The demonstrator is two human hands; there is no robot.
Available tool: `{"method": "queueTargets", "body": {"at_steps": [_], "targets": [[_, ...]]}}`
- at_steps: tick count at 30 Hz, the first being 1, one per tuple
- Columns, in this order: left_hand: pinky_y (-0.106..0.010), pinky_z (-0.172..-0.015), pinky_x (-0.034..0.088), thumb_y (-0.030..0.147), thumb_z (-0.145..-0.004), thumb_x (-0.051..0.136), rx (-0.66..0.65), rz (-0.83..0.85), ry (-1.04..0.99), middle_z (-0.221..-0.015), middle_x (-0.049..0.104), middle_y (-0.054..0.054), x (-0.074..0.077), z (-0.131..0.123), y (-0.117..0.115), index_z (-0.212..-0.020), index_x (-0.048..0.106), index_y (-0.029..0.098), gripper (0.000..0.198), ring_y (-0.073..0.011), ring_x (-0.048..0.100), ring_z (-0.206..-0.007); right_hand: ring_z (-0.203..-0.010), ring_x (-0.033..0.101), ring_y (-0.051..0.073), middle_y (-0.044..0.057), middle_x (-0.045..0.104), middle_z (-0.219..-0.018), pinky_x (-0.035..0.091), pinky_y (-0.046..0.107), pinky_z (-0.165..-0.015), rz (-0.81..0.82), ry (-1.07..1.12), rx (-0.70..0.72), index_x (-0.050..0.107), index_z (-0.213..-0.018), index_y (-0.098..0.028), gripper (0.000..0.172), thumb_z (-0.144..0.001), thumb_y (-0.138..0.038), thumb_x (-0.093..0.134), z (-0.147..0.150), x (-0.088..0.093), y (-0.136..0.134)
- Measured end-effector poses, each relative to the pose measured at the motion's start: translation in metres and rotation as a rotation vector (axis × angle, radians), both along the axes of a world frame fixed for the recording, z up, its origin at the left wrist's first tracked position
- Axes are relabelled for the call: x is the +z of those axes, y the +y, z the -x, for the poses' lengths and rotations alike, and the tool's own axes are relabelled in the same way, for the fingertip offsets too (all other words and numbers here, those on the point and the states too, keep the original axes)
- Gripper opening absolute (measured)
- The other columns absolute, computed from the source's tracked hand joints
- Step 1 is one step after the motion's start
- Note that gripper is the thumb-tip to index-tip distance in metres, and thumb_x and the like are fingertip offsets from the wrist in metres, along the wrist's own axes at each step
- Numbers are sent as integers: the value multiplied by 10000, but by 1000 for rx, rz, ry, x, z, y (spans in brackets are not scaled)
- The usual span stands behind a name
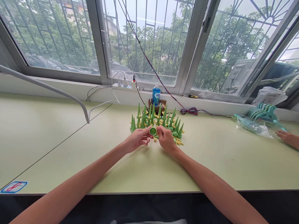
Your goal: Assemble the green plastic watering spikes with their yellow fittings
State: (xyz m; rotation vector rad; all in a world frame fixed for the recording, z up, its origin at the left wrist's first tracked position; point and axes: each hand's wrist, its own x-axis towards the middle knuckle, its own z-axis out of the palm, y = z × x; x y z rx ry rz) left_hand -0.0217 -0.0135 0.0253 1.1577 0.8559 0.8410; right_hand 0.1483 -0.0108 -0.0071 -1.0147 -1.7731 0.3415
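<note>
My left hand [138,139] and my right hand [165,138] meet over the pale green table [70,149], both pinched on a small green round-mouthed plastic part [153,131] held between them. Just behind my fingers stands a cluster of green cone-shaped spikes with small yellow fittings [157,119], upright on the table. A few loose yellow and green pieces [178,142] lie to the right of my right hand.
A blue-labelled bottle [156,95] stands by a brown box behind the cluster. Red-blue wires [189,110] and white cables [98,105] run from the windowsill. At far right, another person's hand [287,137] is near a plastic bag with teal parts [257,119].
</note>
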Motion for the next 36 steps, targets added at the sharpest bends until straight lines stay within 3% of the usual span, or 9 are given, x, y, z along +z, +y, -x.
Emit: {"method": "queueTargets", "body": {"at_steps": [6,11,15,20,23,26,29,32,36], "targets": [[-226,-447,438,487,-711,756,17,-291,115,-629,550,-1,-1,2,-2,-858,640,130,404,-102,521,-538,-509,321,106,-40,380,-562,258,260,-513,16,6,-5,328,-658,-211,387,-982,-423,312,-1,-1,1],[-241,-425,458,467,-728,733,73,-484,212,-829,613,-35,-5,2,-1,-991,637,157,418,-103,545,-553,-507,320,110,-38,373,-563,252,262,-509,28,13,-5,335,-653,-212,382,-978,-409,317,-2,-2,3],[-231,-391,448,439,-763,699,127,-673,279,-1043,568,-64,-11,2,2,-1053,640,189,388,-82,543,-556,-500,333,112,-32,387,-554,256,264,-503,43,19,-5,345,-636,-211,400,-974,-424,320,-2,-3,4],[-210,-447,467,357,-812,648,214,-912,394,-1014,519,-43,-16,0,5,-1018,646,213,251,-69,518,-593,-503,360,109,-27,411,-550,270,254,-505,68,32,3,373,-621,-201,423,-974,-431,329,-1,-3,4],[-207,-472,469,343,-824,629,225,-965,437,-997,511,-29,-17,-2,5,-1006,622,221,219,-61,512,-588,-505,358,106,-32,403,-555,266,250,-506,75,48,0,383,-629,-198,420,-977,-429,334,0,-2,5],[-212,-454,456,396,-825,633,263,-883,431,-987,524,-20,-16,-4,5,-1012,557,215,271,-46,505,-522,-501,341,104,-39,378,-550,250,251,-500,62,79,-33,376,-634,-199,417,-980,-430,340,0,-2,6],[-210,-371,384,532,-831,594,266,-656,346,-846,545,-3,-13,-6,5,-923,517,190,363,-66,507,-453,-495,315,101,-43,362,-547,233,253,-495,30,93,-73,332,-630,-204,419,-981,-431,344,0,-2,6],[-224,-374,378,669,-837,482,138,-377,313,-641,517,-7,-7,-6,4,-685,533,143,550,-88,493,-424,-503,320,101,-41,380,-559,239,252,-506,-4,64,-72,326,-640,-205,406,-986,-418,343,-1,-1,6],[-220,-390,370,730,-790,492,7,-142,242,-683,586,-51,-4,-6,2,-695,616,100,650,-81,487,-447,-525,353,104,-33,426,-585,266,248,-533,-20,25,-35,361,-655,-201,386,-989,-393,344,1,0,5]]}}
